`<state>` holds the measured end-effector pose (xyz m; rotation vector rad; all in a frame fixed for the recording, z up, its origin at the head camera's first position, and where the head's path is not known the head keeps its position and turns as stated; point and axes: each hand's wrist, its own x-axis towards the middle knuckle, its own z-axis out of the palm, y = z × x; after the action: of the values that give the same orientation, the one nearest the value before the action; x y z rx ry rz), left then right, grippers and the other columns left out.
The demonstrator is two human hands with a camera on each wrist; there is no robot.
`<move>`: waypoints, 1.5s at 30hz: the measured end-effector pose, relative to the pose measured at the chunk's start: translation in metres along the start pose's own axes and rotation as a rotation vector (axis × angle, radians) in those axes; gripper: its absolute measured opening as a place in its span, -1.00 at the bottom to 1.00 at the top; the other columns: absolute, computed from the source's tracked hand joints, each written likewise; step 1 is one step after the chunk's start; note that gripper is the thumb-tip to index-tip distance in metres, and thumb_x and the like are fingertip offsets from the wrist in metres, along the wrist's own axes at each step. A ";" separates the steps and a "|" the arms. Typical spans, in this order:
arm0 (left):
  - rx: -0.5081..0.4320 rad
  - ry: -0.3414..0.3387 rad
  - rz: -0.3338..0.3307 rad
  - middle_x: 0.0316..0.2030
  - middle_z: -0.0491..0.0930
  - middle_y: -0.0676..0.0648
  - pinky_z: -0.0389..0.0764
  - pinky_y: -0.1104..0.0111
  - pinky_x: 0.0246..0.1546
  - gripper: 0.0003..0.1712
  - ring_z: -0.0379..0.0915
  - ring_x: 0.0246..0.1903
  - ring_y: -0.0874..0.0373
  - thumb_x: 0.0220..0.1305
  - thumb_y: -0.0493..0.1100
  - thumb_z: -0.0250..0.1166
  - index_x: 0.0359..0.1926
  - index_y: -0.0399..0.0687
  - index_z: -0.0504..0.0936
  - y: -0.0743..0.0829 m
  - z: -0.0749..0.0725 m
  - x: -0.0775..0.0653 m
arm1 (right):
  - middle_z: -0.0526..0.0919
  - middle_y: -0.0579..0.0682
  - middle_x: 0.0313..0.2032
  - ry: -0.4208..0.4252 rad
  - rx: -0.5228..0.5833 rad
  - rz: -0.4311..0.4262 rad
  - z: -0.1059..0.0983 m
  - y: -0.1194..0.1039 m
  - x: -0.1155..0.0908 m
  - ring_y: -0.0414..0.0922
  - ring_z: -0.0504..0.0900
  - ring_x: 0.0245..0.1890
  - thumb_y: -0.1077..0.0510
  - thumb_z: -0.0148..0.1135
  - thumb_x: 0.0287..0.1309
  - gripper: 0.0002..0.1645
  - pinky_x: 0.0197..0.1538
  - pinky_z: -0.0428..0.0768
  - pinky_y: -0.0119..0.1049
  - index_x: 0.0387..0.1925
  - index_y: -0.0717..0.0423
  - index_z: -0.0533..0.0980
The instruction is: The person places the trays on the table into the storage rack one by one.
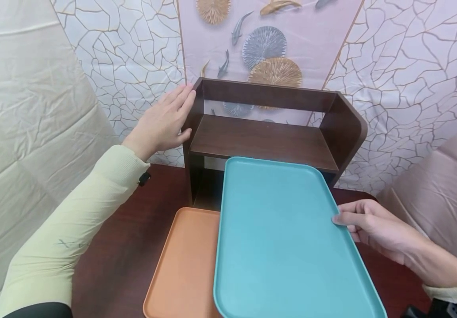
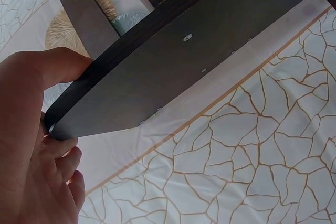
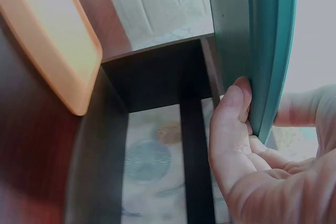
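Observation:
A two-tier dark brown wooden shelf [image 1: 260, 137] stands at the back of the table. My left hand [image 1: 160, 121] grips the upper edge of its left side panel [image 2: 173, 61], the thumb on one side and the fingertips curled on the other. My right hand [image 1: 375, 229] pinches the right rim of a teal rectangular tray [image 1: 280, 238], thumb on top and fingers underneath. Raised in front of the shelf, the tray hides part of the lower tier. Below it an orange tray [image 1: 184, 265] lies on the table, its right part covered from the head view.
The dark red-brown table [image 1: 113, 247] carries all of this. Behind the shelf hangs a patterned cloth [image 1: 133, 53] with gold crack lines. Pale draped fabric [image 1: 25, 110] closes off the left, and a pinkish drape [image 1: 447, 190] the right.

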<state>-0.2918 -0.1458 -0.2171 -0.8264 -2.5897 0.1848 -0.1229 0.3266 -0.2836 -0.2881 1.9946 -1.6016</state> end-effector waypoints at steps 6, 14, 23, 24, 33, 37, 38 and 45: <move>0.003 -0.009 -0.008 0.69 -0.13 -0.36 0.01 -0.07 0.70 0.01 -0.17 0.69 -0.25 0.46 0.00 0.19 0.65 -0.43 -0.08 -0.001 -0.001 -0.001 | 0.85 -0.01 -0.22 0.099 -0.100 0.009 -0.001 -0.028 0.015 -0.16 0.85 -0.23 0.26 -0.04 0.58 -0.69 -0.10 0.84 -0.22 0.03 0.21 0.63; -0.003 -0.019 -0.010 0.70 -0.16 -0.32 0.01 -0.08 0.70 0.01 -0.21 0.70 -0.22 0.47 0.01 0.18 0.65 -0.41 -0.09 -0.001 -0.004 0.002 | 0.85 -0.08 -0.22 0.212 -0.160 0.020 -0.002 -0.051 0.039 -0.17 0.86 -0.20 0.20 -0.02 0.59 -0.60 -0.03 0.83 -0.27 0.16 0.44 0.54; -0.002 -0.034 -0.022 0.70 -0.17 -0.31 -0.01 -0.07 0.70 0.02 -0.23 0.71 -0.21 0.48 0.02 0.19 0.66 -0.40 -0.10 0.000 -0.005 0.002 | 0.80 -0.17 -0.22 0.294 -0.195 0.022 -0.006 -0.069 0.073 -0.27 0.83 -0.18 0.22 0.00 0.54 -0.51 0.01 0.81 -0.33 0.24 0.59 0.45; -0.001 -0.035 -0.024 0.70 -0.17 -0.32 -0.01 -0.07 0.70 0.02 -0.23 0.71 -0.21 0.48 0.02 0.19 0.66 -0.40 -0.10 0.000 -0.005 0.002 | 0.79 -0.18 -0.21 0.300 -0.199 0.026 -0.007 -0.071 0.077 -0.29 0.82 -0.18 0.21 0.01 0.54 -0.47 0.01 0.80 -0.34 0.28 0.60 0.41; 0.007 -0.031 -0.031 0.70 -0.16 -0.33 -0.01 -0.06 0.71 0.01 -0.20 0.70 -0.23 0.48 0.02 0.18 0.66 -0.40 -0.11 0.001 -0.004 0.000 | 0.63 -0.15 -0.31 0.349 -0.216 0.055 -0.013 -0.094 0.118 -0.34 0.75 -0.14 0.18 0.02 0.53 -0.49 0.05 0.78 -0.37 0.28 0.52 0.42; 0.014 -0.037 -0.031 0.70 -0.16 -0.34 -0.02 -0.05 0.71 0.02 -0.21 0.70 -0.23 0.49 0.03 0.18 0.66 -0.40 -0.11 0.001 -0.003 -0.001 | 0.68 -0.05 -0.19 0.374 -0.216 0.057 -0.013 -0.103 0.135 -0.31 0.76 -0.16 0.16 0.05 0.54 -0.45 0.09 0.79 -0.31 0.33 0.53 0.39; 0.015 -0.038 -0.033 0.70 -0.16 -0.34 -0.03 -0.04 0.71 0.02 -0.21 0.70 -0.23 0.49 0.03 0.18 0.66 -0.40 -0.11 0.001 -0.003 -0.001 | 0.68 -0.01 -0.13 0.382 -0.223 0.060 -0.013 -0.104 0.139 -0.29 0.76 -0.16 0.14 0.05 0.54 -0.42 0.13 0.79 -0.27 0.35 0.52 0.37; 0.010 -0.035 -0.027 0.69 -0.13 -0.34 0.00 -0.05 0.71 0.01 -0.19 0.70 -0.23 0.49 0.03 0.17 0.66 -0.40 -0.10 0.002 0.000 0.000 | 0.44 0.21 0.23 0.419 -0.213 0.087 -0.012 -0.109 0.164 0.00 0.63 0.14 0.12 0.05 0.55 -0.33 0.42 0.59 0.02 0.47 0.46 0.20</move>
<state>-0.2904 -0.1444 -0.2179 -0.7913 -2.6290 0.2054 -0.2831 0.2268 -0.2262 0.0644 2.4615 -1.4863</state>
